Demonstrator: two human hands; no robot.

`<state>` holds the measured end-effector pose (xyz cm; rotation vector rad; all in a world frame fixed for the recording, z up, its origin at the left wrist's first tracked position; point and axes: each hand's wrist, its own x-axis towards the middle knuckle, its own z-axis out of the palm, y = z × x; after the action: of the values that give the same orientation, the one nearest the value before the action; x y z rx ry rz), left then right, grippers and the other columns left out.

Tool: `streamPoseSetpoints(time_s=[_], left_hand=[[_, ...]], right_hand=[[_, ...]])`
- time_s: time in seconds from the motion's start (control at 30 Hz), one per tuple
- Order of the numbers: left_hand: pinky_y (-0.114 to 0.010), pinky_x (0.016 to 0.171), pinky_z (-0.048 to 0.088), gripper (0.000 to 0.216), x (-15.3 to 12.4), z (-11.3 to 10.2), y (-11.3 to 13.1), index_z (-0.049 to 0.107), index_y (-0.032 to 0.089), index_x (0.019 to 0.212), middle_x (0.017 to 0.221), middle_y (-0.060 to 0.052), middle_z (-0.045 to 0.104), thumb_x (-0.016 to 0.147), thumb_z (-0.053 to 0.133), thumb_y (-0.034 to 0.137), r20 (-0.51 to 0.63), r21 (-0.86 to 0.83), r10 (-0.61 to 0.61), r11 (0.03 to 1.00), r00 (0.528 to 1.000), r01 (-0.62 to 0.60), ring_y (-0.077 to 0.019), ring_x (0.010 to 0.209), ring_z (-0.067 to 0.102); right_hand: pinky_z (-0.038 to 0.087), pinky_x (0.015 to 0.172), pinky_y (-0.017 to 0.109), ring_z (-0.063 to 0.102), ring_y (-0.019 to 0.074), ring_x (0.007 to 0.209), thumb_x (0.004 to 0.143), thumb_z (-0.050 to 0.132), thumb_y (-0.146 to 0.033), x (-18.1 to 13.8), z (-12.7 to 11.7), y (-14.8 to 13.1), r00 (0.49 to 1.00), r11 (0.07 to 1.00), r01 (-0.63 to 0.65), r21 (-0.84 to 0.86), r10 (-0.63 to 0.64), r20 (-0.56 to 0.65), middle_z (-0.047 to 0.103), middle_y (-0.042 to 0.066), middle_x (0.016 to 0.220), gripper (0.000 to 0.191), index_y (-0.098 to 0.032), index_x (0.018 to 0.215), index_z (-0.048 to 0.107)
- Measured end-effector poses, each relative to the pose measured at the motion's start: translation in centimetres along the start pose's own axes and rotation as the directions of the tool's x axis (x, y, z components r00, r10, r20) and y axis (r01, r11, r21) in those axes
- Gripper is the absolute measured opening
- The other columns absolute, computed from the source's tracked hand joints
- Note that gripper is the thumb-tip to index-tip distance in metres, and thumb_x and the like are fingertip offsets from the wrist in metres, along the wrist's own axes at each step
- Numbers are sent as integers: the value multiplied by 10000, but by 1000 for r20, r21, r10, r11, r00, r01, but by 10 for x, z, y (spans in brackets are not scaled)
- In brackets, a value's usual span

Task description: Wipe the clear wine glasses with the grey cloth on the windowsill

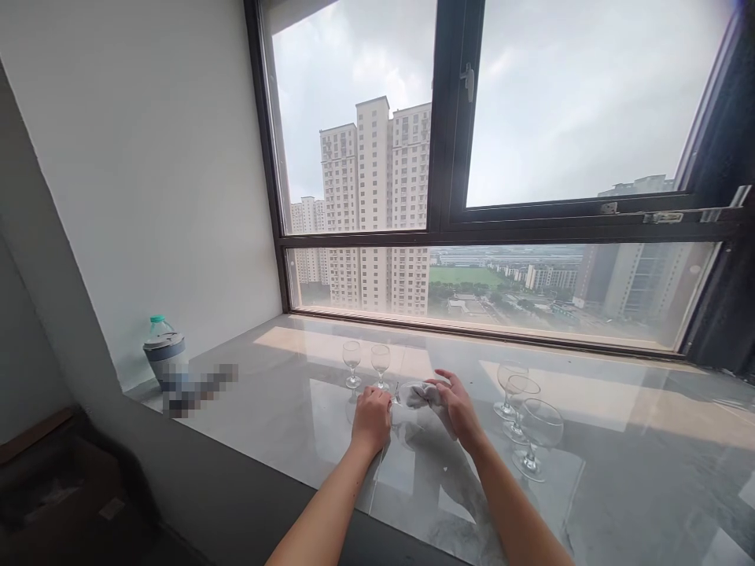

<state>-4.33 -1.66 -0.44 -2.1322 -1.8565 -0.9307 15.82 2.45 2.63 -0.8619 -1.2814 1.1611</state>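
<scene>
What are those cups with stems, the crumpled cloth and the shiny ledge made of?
Cups: probably clear, smooth glass; you can see through them. Cloth: matte fabric, probably, pale and wrinkled; which fibre, I can't tell. Ledge: polished tile or stone, perhaps; it reflects light and has a thin seam.

We reach both forearms (333, 495) forward — left hand (373, 418) curled, its back upward; right hand (458, 405) apart from it, fingers (443, 375) bent and spread.
</scene>
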Motion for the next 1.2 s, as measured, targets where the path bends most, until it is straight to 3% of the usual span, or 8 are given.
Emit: streamPoseSetpoints(time_s=[0.13,0.27,0.37,0.53,0.67,0.9,1.07,1.2], left_hand=[[-366,840,390,234,0,0,0,638,203,901,971,-50,656,924,413,139,-12,8,-6,1000,1000,6,-238,1016,506],[-360,822,396,249,0,-1,1,645,202,904,959,-53,655,918,409,122,-5,16,7,1000,1000,-7,-235,999,510],[-360,823,400,256,0,-1,2,655,203,913,959,-56,654,914,414,117,-1,20,31,999,1000,-31,-236,1005,512],[-365,832,407,260,0,-2,1,680,224,937,948,-53,656,898,448,114,13,27,33,999,999,-34,-239,1028,513],[-356,827,414,217,1,-3,1,696,238,929,917,-48,658,885,505,143,25,19,21,1000,999,-22,-237,1024,522],[-334,813,430,193,1,-3,2,675,209,829,859,-45,653,883,502,142,14,-23,27,999,1000,-27,-216,942,539],[-337,812,435,198,1,-4,2,674,214,836,871,-55,646,887,494,149,29,-24,28,999,999,-27,-221,963,539],[-325,799,431,187,1,-6,4,669,219,838,867,-48,647,892,502,155,43,-24,34,999,999,-33,-217,957,537]], right_hand=[[514,675,353,647,251,886,627,704,-443,2,-1,10,978,985,-133,-107,113,-176,628,111,1159,723,-256,1259,406],[489,552,330,654,250,801,690,662,-472,-3,-2,6,947,945,-306,-115,290,-137,653,115,1061,674,-268,1266,378],[449,519,297,619,210,664,669,662,-407,-5,0,4,971,957,-222,-185,200,-129,660,73,908,615,-245,1211,421],[410,549,252,533,143,591,608,590,-278,-1,5,12,993,959,114,-259,-113,17,576,-35,713,545,-216,1141,497],[388,535,250,510,140,552,602,585,-286,-1,3,14,996,954,91,-285,-86,31,554,-63,644,521,-205,1112,523],[433,612,293,588,189,649,643,640,-393,3,-5,12,929,928,63,-368,-189,-319,625,-9,738,493,-208,1089,538],[396,542,267,540,161,578,626,660,-337,3,0,14,997,982,74,-172,-75,0,615,-35,698,535,-207,1125,514],[432,594,281,586,178,643,639,699,-369,2,-2,13,983,980,53,-191,-85,-163,638,-24,730,545,-210,1124,507]])
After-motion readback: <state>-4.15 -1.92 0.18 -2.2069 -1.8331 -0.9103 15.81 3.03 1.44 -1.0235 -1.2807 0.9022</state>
